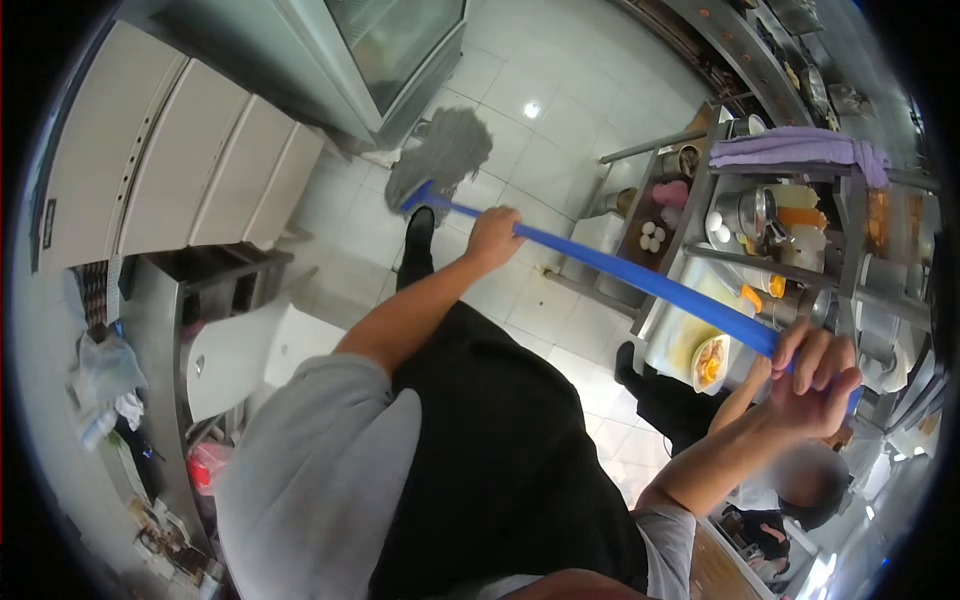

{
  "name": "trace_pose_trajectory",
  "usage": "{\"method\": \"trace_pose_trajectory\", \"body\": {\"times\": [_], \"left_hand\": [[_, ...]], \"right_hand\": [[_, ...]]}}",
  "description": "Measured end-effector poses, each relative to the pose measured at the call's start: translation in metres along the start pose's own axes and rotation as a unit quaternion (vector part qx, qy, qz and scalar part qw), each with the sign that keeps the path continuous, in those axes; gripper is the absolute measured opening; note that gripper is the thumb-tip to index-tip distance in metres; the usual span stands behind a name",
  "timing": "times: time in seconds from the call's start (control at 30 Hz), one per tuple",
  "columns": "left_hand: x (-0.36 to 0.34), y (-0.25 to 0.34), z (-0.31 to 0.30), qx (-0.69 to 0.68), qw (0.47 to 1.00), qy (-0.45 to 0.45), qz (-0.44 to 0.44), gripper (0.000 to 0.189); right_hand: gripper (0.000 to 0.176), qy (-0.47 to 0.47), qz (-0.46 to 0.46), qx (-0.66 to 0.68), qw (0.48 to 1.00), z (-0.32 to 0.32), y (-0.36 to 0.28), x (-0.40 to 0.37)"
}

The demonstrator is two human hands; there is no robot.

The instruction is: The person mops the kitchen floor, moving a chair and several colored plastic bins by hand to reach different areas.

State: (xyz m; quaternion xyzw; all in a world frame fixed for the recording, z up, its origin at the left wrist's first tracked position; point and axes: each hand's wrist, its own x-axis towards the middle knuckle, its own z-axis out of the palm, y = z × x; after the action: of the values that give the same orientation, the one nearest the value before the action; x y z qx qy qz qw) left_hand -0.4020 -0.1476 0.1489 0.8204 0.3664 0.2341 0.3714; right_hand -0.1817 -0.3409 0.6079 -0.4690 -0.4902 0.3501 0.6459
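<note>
A mop with a long blue handle point(640, 283) slants across the view, and its grey string head point(440, 155) lies spread on the tiled floor. My left hand point(493, 237) is wrapped round the lower part of the handle, not far above the mop head. Higher up, near the handle's top end, my right hand point(818, 375) is closed round it. A black shoe point(420, 235) stands just behind the mop head.
A glass-door fridge point(395, 60) stands at the front left beside pale drawers point(160, 140). At the right, a metal worktable bears a cutting board point(680, 335), a bowl of food point(711, 362) and pots. A co-worker's arm point(740, 398) reaches over there. Eggs point(652, 237) sit on the lower shelf.
</note>
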Motion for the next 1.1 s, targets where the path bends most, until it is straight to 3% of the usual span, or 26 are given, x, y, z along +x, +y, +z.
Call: {"method": "trace_pose_trajectory", "body": {"times": [0.13, 0.23, 0.3, 0.43, 0.53, 0.63, 0.7, 0.73, 0.77, 0.8, 0.83, 0.87, 0.93, 1.0, 1.03, 1.1], "left_hand": [[-0.067, -0.025, -0.018, 0.029, 0.999, -0.009, -0.010, 0.024], [-0.097, -0.064, -0.040, 0.098, 0.994, -0.051, -0.021, 0.036], [-0.108, -0.110, -0.049, 0.099, 0.995, -0.010, -0.016, 0.027], [-0.127, -0.177, -0.076, 0.180, 0.971, -0.070, -0.140, 0.012], [-0.134, -0.209, -0.068, 0.328, 0.910, -0.172, -0.184, 0.013], [-0.139, -0.167, -0.048, 0.411, 0.847, -0.306, -0.141, 0.018], [-0.166, -0.155, -0.020, 0.404, 0.851, -0.336, -0.020, 0.024], [-0.179, -0.145, -0.012, 0.278, 0.909, -0.293, 0.102, 0.024], [-0.193, -0.137, 0.008, 0.201, 0.925, -0.251, 0.203, 0.023], [-0.195, -0.103, 0.027, 0.128, 0.927, -0.285, 0.208, 0.025], [-0.195, -0.054, 0.045, -0.024, 0.937, -0.189, 0.294, 0.023], [-0.202, -0.028, 0.071, -0.052, 0.936, -0.202, 0.284, 0.020], [-0.194, 0.056, 0.101, -0.006, 0.901, -0.383, 0.206, 0.018], [-0.197, 0.100, 0.142, -0.122, 0.880, -0.385, 0.249, 0.016], [-0.204, 0.116, 0.169, -0.085, 0.883, -0.415, 0.201, 0.016], [-0.191, 0.144, 0.204, -0.065, 0.845, -0.468, 0.251, 0.017]], "right_hand": [[0.046, -0.048, -0.015, 0.061, 0.997, 0.005, 0.024, -0.016], [0.043, -0.025, -0.018, 0.095, 0.995, 0.030, 0.056, -0.041], [0.039, 0.007, -0.008, 0.103, 0.995, 0.047, 0.085, -0.060], [0.020, 0.033, 0.091, 0.111, 0.989, 0.063, 0.140, -0.119], [0.019, 0.101, 0.183, 0.118, 0.971, 0.057, 0.171, -0.185], [0.020, 0.119, 0.152, 0.085, 0.977, 0.038, 0.147, -0.244], [0.020, 0.152, 0.125, 0.071, 0.978, 0.032, 0.112, -0.284], [0.020, 0.187, 0.109, 0.076, 0.973, 0.031, 0.093, -0.308], [0.024, 0.201, 0.099, 0.061, 0.973, 0.023, 0.072, -0.331], [0.029, 0.213, 0.091, 0.046, 0.972, 0.015, 0.049, -0.351], [0.036, 0.227, 0.089, 0.015, 0.970, 0.009, 0.018, -0.360], [0.044, 0.244, 0.089, -0.020, 0.965, 0.005, -0.016, -0.365], [0.051, 0.325, 0.041, -0.080, 0.941, 0.011, -0.067, -0.376], [0.050, 0.427, 0.011, -0.120, 0.896, 0.014, -0.107, -0.395], [0.049, 0.447, 0.016, -0.114, 0.887, 0.013, -0.126, -0.403], [0.046, 0.479, 0.022, -0.133, 0.868, 0.004, -0.148, -0.410]]}}
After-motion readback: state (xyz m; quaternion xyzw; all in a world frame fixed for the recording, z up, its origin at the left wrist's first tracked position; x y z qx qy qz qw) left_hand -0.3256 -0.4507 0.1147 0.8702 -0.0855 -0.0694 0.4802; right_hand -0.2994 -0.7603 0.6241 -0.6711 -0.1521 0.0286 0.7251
